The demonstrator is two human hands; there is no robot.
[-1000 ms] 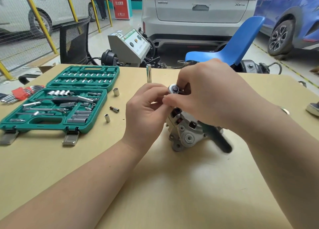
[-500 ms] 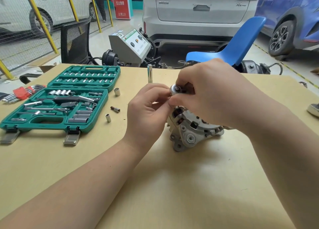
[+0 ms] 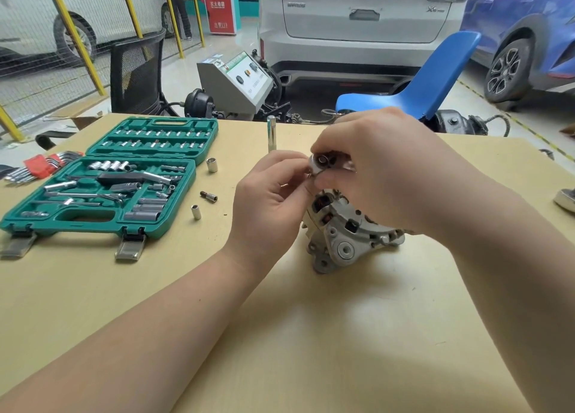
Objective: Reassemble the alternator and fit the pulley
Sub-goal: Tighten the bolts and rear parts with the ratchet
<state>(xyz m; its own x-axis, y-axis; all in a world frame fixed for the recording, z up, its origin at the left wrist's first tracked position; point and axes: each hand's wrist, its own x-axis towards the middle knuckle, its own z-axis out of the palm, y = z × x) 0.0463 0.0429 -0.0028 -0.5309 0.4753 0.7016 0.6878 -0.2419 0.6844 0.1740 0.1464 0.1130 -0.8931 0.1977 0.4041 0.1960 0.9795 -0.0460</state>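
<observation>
The alternator (image 3: 348, 235) sits on the table (image 3: 280, 335), tilted, directly below both hands, so the coming move probably runs straight down onto its top. Above it the right hand (image 3: 382, 167) curls round a shiny socket (image 3: 320, 163), open end facing the camera, while the left hand (image 3: 267, 198) pinches at that socket's near edge, fingers bent. Farther left lies the toolcase (image 3: 102, 182), and an upright socket (image 3: 271, 132) stands behind.

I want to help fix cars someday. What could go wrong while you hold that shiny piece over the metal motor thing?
The small socket pinched in the right hand could slip and drop. The alternator sits tilted with neither hand gripping it, so it might tip. Loose sockets could roll off the table.
</observation>
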